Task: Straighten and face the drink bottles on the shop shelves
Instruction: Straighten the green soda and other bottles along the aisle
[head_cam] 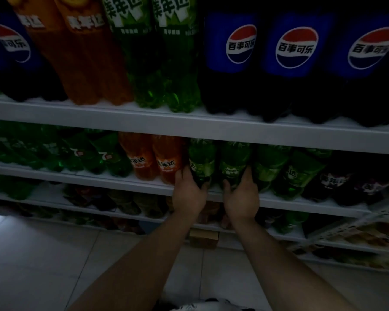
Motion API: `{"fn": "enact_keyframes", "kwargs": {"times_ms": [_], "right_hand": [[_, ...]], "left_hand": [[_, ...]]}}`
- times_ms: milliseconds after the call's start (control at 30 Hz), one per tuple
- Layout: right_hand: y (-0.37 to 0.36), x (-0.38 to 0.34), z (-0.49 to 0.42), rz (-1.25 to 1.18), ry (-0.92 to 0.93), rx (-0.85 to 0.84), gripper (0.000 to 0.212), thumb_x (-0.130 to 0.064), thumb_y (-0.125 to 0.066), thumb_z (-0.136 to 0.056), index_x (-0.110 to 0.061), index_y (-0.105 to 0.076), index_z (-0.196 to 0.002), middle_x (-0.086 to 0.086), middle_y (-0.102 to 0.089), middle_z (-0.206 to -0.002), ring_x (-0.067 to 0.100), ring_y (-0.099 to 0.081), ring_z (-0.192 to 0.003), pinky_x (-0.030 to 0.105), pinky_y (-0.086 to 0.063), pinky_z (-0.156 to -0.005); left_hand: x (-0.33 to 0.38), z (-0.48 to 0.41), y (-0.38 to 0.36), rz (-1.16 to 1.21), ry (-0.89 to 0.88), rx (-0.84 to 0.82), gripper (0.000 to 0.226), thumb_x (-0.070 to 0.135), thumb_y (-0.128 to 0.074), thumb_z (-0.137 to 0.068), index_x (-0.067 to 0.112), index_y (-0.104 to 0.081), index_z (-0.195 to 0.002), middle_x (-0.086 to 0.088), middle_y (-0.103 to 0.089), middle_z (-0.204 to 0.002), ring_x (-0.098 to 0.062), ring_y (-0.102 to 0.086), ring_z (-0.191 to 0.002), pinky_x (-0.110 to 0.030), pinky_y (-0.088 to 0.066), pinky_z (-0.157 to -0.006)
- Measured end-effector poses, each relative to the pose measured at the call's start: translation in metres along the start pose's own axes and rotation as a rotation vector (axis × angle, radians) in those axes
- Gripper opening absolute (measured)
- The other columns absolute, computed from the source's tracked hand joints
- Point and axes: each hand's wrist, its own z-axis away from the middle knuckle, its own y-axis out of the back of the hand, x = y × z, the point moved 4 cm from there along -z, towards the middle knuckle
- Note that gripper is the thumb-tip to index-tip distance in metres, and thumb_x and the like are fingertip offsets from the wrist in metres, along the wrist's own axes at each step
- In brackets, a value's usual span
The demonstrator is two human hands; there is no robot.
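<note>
Above the middle shelf (99, 177) stand big cola bottles (234, 63), and their shelf board hides the smaller bottles' tops. On the middle shelf, orange bottles (153, 160) stand just left of the hands. At its front edge the left hand (189, 195) curls round one green bottle (202, 162), and the right hand (241, 197) grips the next green bottle (234, 163).
</note>
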Motion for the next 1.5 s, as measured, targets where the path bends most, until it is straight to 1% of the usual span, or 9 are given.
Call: {"fn": "enact_keyframes", "kwargs": {"times_ms": [500,733,900,1033,1133,1200,1267,1367,1500], "right_hand": [[-0.002,-0.006,0.002,-0.124,-0.150,0.047,0.086,-0.055,-0.068,-0.076,-0.017,-0.032,-0.144,0.008,-0.044,-0.139,0.029,-0.053,-0.113,0.037,-0.049,-0.076],[0.010,-0.007,0.004,-0.151,-0.072,-0.002,0.065,-0.035,-0.060,-0.089,-0.013,-0.035,-0.144,0.010,-0.052,-0.136,0.029,-0.056,-0.112,0.032,-0.047,-0.083],[0.092,0.019,0.000,-0.145,0.021,0.300,0.039,-0.021,-0.067,-0.082,-0.003,-0.061,-0.116,0.016,-0.062,-0.112,0.024,-0.057,-0.100,0.015,-0.034,-0.081],[0.130,0.011,-0.046,-0.145,-0.007,0.229,0.046,-0.036,-0.067,-0.083,-0.003,-0.058,-0.113,0.014,-0.060,-0.107,0.025,-0.054,-0.100,0.016,-0.031,-0.077],[0.133,-0.003,-0.063,-0.075,0.047,0.136,0.038,-0.032,-0.067,-0.082,-0.003,-0.057,-0.104,0.009,-0.057,-0.092,0.025,-0.053,-0.089,0.020,-0.032,-0.072],[0.131,-0.002,-0.074,-0.066,0.062,-0.024,0.023,-0.027,-0.064,-0.082,-0.010,-0.052,-0.074,-0.002,-0.050,-0.067,0.015,-0.049,-0.062,0.023,-0.034,-0.058],[0.130,0.002,-0.083,-0.118,0.033,-0.203,0.035,-0.028,-0.063,-0.085,-0.017,-0.043,-0.059,-0.004,-0.040,-0.052,0.004,-0.041,-0.044,0.019,-0.030,-0.045],[0.135,0.002,-0.087,-0.124,0.035,-0.255,0.039,-0.035,-0.066,-0.086,-0.019,-0.041,-0.060,-0.003,-0.038,-0.051,0.003,-0.037,-0.041,0.013,-0.024,-0.034],[0.130,-0.010,-0.079,0.034,0.106,-0.171,0.045,-0.046,-0.065,-0.083,-0.014,-0.043,-0.061,0.001,-0.044,-0.057,0.012,-0.042,-0.050,0.021,-0.027,-0.041]], "left_hand": [[0.004,0.005,-0.021,0.012,0.170,0.072,0.073,0.046,-0.071,-0.074,0.012,-0.039,-0.130,-0.010,-0.045,-0.124,-0.032,-0.053,-0.108,-0.041,-0.051,-0.078],[0.001,0.007,-0.019,0.021,0.174,0.079,0.080,0.037,-0.076,-0.076,0.011,-0.034,-0.138,-0.013,-0.043,-0.132,-0.033,-0.048,-0.117,-0.042,-0.047,-0.084],[0.014,0.029,-0.012,0.112,0.099,0.215,0.068,0.022,-0.080,-0.072,0.006,-0.042,-0.127,-0.013,-0.046,-0.123,-0.028,-0.049,-0.108,-0.031,-0.045,-0.082],[0.041,0.062,-0.051,0.116,0.043,-0.069,0.038,0.024,-0.070,-0.082,0.011,-0.057,-0.115,-0.004,-0.061,-0.105,-0.022,-0.060,-0.094,-0.023,-0.043,-0.078],[0.070,0.073,-0.084,0.147,-0.011,-0.222,0.045,0.026,-0.067,-0.084,0.009,-0.057,-0.124,-0.010,-0.065,-0.109,-0.021,-0.062,-0.090,-0.021,-0.044,-0.078],[0.084,0.076,-0.100,0.177,-0.051,-0.287,0.056,0.023,-0.064,-0.086,0.010,-0.046,-0.137,-0.013,-0.057,-0.125,-0.022,-0.060,-0.099,-0.018,-0.043,-0.083],[0.089,0.081,-0.112,0.196,-0.051,-0.347,0.068,0.024,-0.060,-0.088,0.015,-0.029,-0.149,-0.010,-0.038,-0.145,-0.022,-0.056,-0.108,-0.023,-0.045,-0.090],[0.089,0.089,-0.122,0.191,-0.033,-0.387,0.081,0.025,-0.056,-0.089,0.025,-0.006,-0.153,-0.003,-0.009,-0.158,-0.023,-0.057,-0.104,-0.023,-0.045,-0.080],[0.091,0.086,-0.130,0.245,0.027,-0.438,0.090,0.022,-0.055,-0.089,0.028,0.012,-0.149,0.003,0.009,-0.160,-0.020,-0.036,-0.132,-0.006,-0.030,-0.075]]}}
